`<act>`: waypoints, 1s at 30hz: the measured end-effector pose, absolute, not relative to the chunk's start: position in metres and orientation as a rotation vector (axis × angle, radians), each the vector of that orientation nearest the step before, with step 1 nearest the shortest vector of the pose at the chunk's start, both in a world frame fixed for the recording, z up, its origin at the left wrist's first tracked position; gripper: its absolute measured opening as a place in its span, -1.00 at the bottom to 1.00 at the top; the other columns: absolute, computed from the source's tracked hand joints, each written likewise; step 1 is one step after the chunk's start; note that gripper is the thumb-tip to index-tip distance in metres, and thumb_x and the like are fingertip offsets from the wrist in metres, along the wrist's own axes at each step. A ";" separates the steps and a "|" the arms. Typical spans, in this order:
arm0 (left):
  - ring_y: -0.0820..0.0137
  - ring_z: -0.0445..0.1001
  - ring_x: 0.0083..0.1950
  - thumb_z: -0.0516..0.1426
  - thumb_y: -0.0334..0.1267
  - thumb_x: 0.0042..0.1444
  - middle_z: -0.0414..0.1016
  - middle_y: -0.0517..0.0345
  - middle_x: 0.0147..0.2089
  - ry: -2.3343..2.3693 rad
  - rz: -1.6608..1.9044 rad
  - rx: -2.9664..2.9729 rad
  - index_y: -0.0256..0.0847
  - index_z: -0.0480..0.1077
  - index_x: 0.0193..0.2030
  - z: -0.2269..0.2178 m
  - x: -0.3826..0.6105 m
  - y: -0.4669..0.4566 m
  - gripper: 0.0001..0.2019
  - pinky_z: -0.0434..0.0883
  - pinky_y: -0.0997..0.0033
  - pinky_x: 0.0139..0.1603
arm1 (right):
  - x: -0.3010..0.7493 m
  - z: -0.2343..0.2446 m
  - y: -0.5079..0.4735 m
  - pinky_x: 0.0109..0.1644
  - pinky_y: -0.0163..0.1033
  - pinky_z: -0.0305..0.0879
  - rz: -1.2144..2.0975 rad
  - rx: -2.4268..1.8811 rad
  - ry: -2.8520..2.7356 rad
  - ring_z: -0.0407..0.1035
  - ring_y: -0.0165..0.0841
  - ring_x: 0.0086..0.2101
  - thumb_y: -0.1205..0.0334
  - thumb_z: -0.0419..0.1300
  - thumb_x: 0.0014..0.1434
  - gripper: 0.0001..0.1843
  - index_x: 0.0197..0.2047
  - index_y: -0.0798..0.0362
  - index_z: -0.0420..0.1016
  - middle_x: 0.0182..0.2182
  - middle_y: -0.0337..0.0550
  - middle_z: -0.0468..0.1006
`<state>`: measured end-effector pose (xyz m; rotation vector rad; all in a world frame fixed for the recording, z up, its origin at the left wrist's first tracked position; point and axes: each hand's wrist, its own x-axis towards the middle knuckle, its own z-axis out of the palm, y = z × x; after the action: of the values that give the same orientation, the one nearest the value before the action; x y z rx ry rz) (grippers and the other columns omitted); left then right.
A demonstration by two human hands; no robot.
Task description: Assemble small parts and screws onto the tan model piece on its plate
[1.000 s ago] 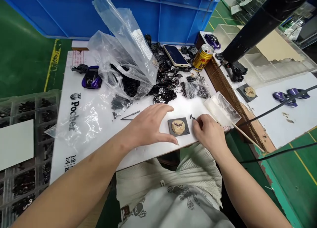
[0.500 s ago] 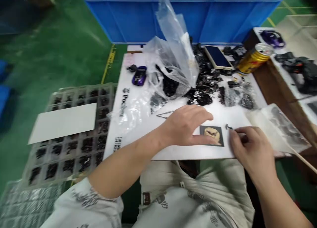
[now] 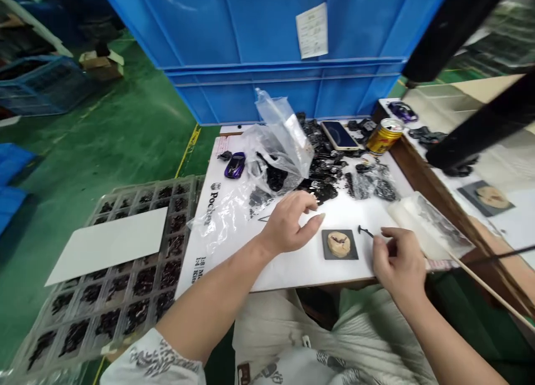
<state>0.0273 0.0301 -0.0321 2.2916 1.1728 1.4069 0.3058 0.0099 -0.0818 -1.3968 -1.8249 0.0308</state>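
My right hand pinches one end of a small black plastic part with a T-shaped tip, just over the white board. To its left lies a dark square plate bearing a round tan lump like putty, with a thin dark piece on top. My left hand hovers left of the plate, thumb apart from the curled fingers, and nothing shows between them. Partly hidden behind that hand are thin metal tweezers. Loose black parts are heaped beyond it.
A clear plastic bag, a purple toy car body, a phone and a yellow can sit farther back. Blue crates rise behind. At left stands a compartment tray of dark parts. Another person's arm shows at right.
My left hand has drawn back leftward from over the square plate, uncovering the tan lump. My right hand still pinches the black part. The view has tilted up, with more crate showing.
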 end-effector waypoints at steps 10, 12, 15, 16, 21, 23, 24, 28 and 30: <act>0.27 0.48 -0.13 0.01 -0.22 0.45 0.48 0.05 -0.09 1.012 1.421 2.194 -0.10 0.34 0.02 -0.042 0.023 0.032 -0.87 0.47 0.18 -0.15 | 0.307 -0.075 -0.030 -0.38 -0.25 0.37 -0.032 -1.306 -1.741 0.40 -0.37 -0.47 0.23 0.08 0.38 -0.89 -0.11 0.00 0.42 -0.37 -0.18 0.52; 0.28 0.48 -0.15 0.00 -0.16 0.46 0.49 0.04 -0.11 0.962 1.409 2.185 -0.11 0.35 0.01 -0.044 0.025 0.028 -0.83 0.47 0.19 -0.16 | 0.310 -0.071 -0.055 -0.41 -0.27 0.35 -0.022 -1.238 -1.720 0.39 -0.39 -0.48 0.29 0.11 0.36 -0.90 -0.09 -0.01 0.42 -0.37 -0.21 0.52; 0.28 0.49 -0.20 -0.04 -0.03 0.47 0.51 0.01 -0.16 0.972 1.352 2.219 -0.14 0.36 -0.05 -0.046 0.030 0.023 -0.72 0.50 0.19 -0.17 | 0.321 -0.071 -0.089 -0.45 -0.30 0.33 0.011 -1.186 -1.693 0.37 -0.42 -0.49 0.38 0.17 0.33 -0.84 -0.04 -0.01 0.42 -0.35 -0.21 0.52; 0.28 0.50 -0.21 -0.05 0.02 0.46 0.52 0.01 -0.18 1.001 1.337 2.225 -0.14 0.37 -0.07 -0.046 0.031 0.022 -0.69 0.51 0.19 -0.17 | 0.326 -0.072 -0.097 -0.46 -0.30 0.34 0.022 -1.176 -1.700 0.37 -0.42 -0.49 0.41 0.18 0.33 -0.81 -0.02 0.00 0.42 -0.34 -0.21 0.52; 0.24 0.53 -0.18 -0.02 0.20 0.37 0.52 0.02 -0.23 1.234 1.332 2.145 -0.12 0.33 -0.18 -0.039 0.036 0.023 -0.58 0.53 0.16 -0.13 | 0.347 -0.076 -0.121 -0.50 -0.31 0.34 0.030 -1.166 -1.747 0.35 -0.43 -0.52 0.43 0.18 0.33 -0.79 0.00 0.00 0.42 -0.37 -0.21 0.51; 0.23 0.52 -0.14 0.06 0.22 0.30 0.52 0.02 -0.18 1.444 1.365 2.048 -0.11 0.30 -0.18 -0.030 0.034 0.030 -0.59 0.51 0.15 -0.05 | 0.352 -0.079 -0.127 -0.51 -0.29 0.37 0.034 -1.174 -1.734 0.38 -0.40 -0.50 0.42 0.19 0.33 -0.80 -0.02 -0.01 0.43 -0.37 -0.19 0.52; 0.23 0.51 -0.12 0.08 0.22 0.28 0.51 0.01 -0.15 1.574 1.375 1.979 -0.11 0.29 -0.15 -0.024 0.032 0.035 -0.59 0.50 0.15 -0.03 | 0.354 -0.083 -0.129 -0.50 -0.29 0.39 0.042 -1.174 -1.725 0.41 -0.38 -0.48 0.42 0.19 0.33 -0.80 -0.02 -0.01 0.44 -0.36 -0.18 0.53; 0.22 0.51 -0.25 0.17 0.27 0.18 0.55 -0.01 -0.20 1.991 1.177 1.731 -0.17 0.36 -0.12 0.006 0.017 0.068 -0.51 0.45 0.22 -0.19 | 0.351 -0.103 -0.133 -0.52 -0.26 0.40 0.157 -1.216 -1.664 0.42 -0.36 -0.50 0.33 0.20 0.36 -0.86 -0.03 -0.03 0.47 -0.32 -0.15 0.56; 0.18 0.51 -0.31 0.24 0.27 0.11 0.54 0.03 -0.34 2.077 1.013 1.691 -0.17 0.39 -0.26 0.019 0.013 0.085 -0.52 0.42 0.23 -0.24 | 0.344 -0.111 -0.131 -0.53 -0.23 0.38 0.236 -1.232 -1.628 0.40 -0.36 -0.53 0.28 0.20 0.38 -0.91 -0.05 -0.05 0.47 -0.32 -0.16 0.55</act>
<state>0.0134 0.0846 0.0189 1.6913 2.0767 1.0130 0.3441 -0.1310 -0.1110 -1.2320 -1.6279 0.2358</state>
